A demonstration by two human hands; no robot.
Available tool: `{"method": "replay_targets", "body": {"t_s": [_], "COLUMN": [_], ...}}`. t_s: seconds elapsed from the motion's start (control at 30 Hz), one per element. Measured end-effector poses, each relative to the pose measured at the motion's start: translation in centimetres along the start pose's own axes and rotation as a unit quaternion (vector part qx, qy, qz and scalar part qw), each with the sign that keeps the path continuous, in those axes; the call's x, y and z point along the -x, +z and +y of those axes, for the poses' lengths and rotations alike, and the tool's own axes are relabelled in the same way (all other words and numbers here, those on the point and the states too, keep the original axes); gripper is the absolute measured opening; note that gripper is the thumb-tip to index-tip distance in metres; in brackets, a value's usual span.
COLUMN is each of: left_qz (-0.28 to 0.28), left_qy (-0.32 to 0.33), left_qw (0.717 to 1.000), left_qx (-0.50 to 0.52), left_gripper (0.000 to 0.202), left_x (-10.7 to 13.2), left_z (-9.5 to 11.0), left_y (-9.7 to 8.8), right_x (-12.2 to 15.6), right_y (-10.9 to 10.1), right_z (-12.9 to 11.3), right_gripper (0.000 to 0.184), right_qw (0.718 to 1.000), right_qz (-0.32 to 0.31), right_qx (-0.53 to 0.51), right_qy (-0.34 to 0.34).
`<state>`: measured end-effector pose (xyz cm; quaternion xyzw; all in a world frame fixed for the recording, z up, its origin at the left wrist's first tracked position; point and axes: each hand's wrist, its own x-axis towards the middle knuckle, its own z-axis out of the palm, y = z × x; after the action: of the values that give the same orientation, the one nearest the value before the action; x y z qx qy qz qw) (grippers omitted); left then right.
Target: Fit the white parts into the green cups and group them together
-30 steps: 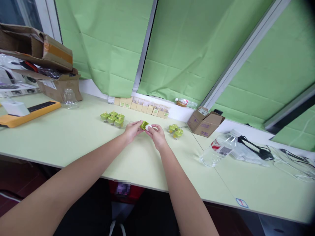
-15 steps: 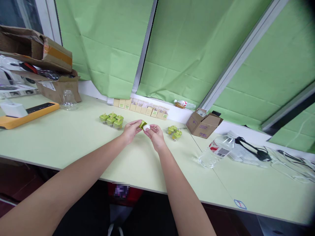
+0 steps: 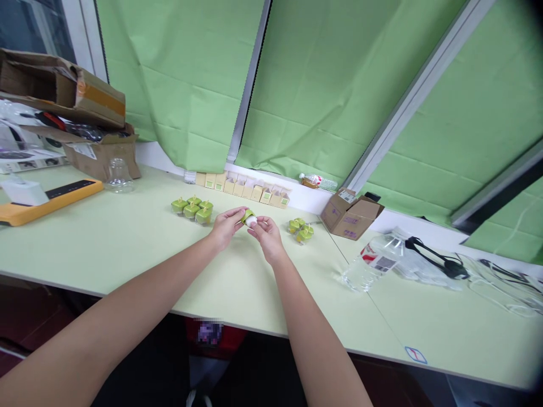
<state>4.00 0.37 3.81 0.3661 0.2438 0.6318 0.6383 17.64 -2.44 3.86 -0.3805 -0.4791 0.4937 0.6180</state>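
My left hand [image 3: 226,227] is closed, its fingertips pinching a small green piece [image 3: 246,215] that resembles the green lids on the table. My right hand [image 3: 266,234] grips a small white rounded piece [image 3: 251,221], which touches the green one. Both pieces are held together above the table, and fingers cover part of each. To the left stands a cluster of small clear cups with green lids [image 3: 192,210]. A smaller group of green-lidded cups [image 3: 301,229], with yellow showing inside, sits just right of my right hand.
Along the wall runs a row of small cardboard boxes [image 3: 243,186]. An open carton [image 3: 351,213] and a large clear bottle [image 3: 373,260] stand to the right, near a black headset [image 3: 441,260] and cables. On the left are a clear jar [image 3: 119,176], a yellow-edged device [image 3: 59,199] and stacked cartons [image 3: 99,102].
The white piece has turned slightly and sits closer against the green piece. Both hands stay in nearly the same place.
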Motion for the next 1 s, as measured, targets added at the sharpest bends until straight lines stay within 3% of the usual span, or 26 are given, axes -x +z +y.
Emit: {"method": "replay_targets", "body": {"t_s": [0.13, 0.47, 0.67, 0.83, 1.0], "left_qz": [0.001, 0.032, 0.027, -0.004, -0.023], "left_qy": [0.003, -0.022, -0.037, -0.048, -0.065], "left_qw": [1.000, 0.998, 0.998, 0.999, 0.997], "left_qx": [0.005, 0.049, 0.052, 0.024, 0.036], "left_gripper": [0.026, 0.016, 0.012, 0.020, 0.007], "left_x": [-0.1, 0.1, 0.2, 0.5, 0.8], "left_z": [-0.2, -0.4, -0.8, -1.3, -1.4], "left_y": [-0.2, 0.3, 0.5, 0.9, 1.5], "right_x": [0.1, 0.3, 0.8, 1.0, 1.0], "right_y": [0.0, 1.0, 1.6, 1.7, 1.6], "right_z": [0.1, 0.5, 0.3, 0.1, 0.4], "right_gripper": [0.038, 0.042, 0.041, 0.031, 0.021], "right_qw": [0.999, 0.981, 0.967, 0.943, 0.908], "right_qz": [0.007, 0.096, 0.122, 0.126, 0.125], "right_qx": [0.042, 0.142, 0.203, 0.267, 0.334], "right_qy": [-0.027, -0.094, -0.093, -0.154, -0.220]}}
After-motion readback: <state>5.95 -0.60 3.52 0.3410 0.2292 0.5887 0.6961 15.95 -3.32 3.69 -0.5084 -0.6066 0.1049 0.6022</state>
